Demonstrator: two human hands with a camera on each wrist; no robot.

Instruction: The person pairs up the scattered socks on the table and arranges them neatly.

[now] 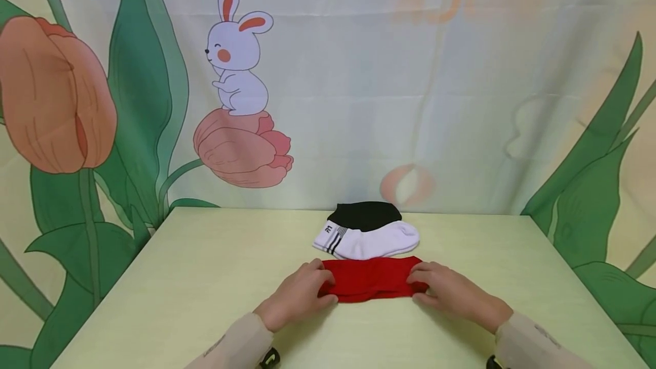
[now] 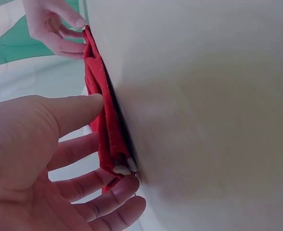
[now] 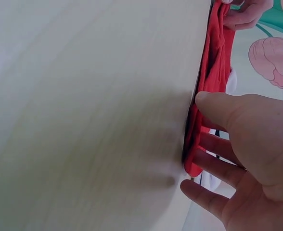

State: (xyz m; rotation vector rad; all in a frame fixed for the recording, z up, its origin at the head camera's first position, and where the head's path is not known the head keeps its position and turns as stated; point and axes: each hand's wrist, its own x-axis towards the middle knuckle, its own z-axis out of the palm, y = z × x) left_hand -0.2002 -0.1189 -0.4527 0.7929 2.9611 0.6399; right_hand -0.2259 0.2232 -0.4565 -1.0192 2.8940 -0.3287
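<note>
A folded red cloth (image 1: 371, 279) lies flat and wide on the table, its folded layers showing along the near edge. At its left end my left hand (image 1: 303, 292) holds it, thumb at the near side and fingers on the far side. In the left wrist view, two small pale bits (image 2: 123, 169) show at that end of the cloth. My right hand (image 1: 451, 292) grips the right end, its thumb (image 3: 213, 103) pressed on the near edge and fingers behind. Just beyond the red cloth lies a white sock (image 1: 371, 242) with dark stripes at its cuff.
Behind the white sock, and partly covered by it, is a black sock (image 1: 366, 215). The pale yellow table (image 1: 215, 278) ends at a printed curtain (image 1: 348, 73) with tulips and a rabbit. Both forearms, in light sleeves, reach in from the near edge.
</note>
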